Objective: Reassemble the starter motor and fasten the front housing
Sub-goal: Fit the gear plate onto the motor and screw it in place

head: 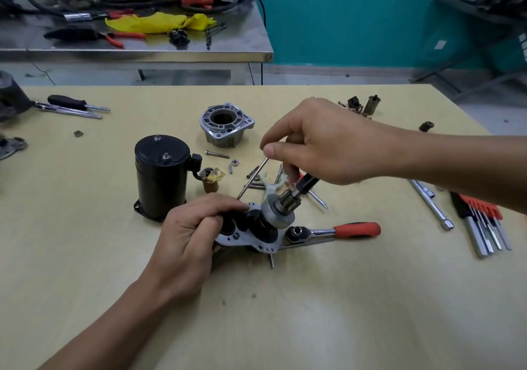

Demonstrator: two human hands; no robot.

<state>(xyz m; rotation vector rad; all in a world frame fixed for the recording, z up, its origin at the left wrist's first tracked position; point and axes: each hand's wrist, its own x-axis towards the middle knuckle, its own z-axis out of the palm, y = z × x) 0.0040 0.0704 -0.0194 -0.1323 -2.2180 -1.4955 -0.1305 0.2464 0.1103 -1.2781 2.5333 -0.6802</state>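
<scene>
Just right of the black cylindrical motor body point(161, 178), our left hand point(194, 227) is curling its fingers round the grey metal plate point(242, 239) carrying the steel pinion point(275, 212), steadying it. Our right hand point(319, 144) is pinching a long thin steel bolt point(252, 179) between thumb and forefinger, aiming it down at the plate. The silver cast front housing point(226, 124) is waiting behind and right of the motor body.

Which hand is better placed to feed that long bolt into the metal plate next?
Right. The right hand pinches the long bolt, its lower end close to the metal plate. The left hand grips that plate and steadies it, so it likely should not let go.
</scene>
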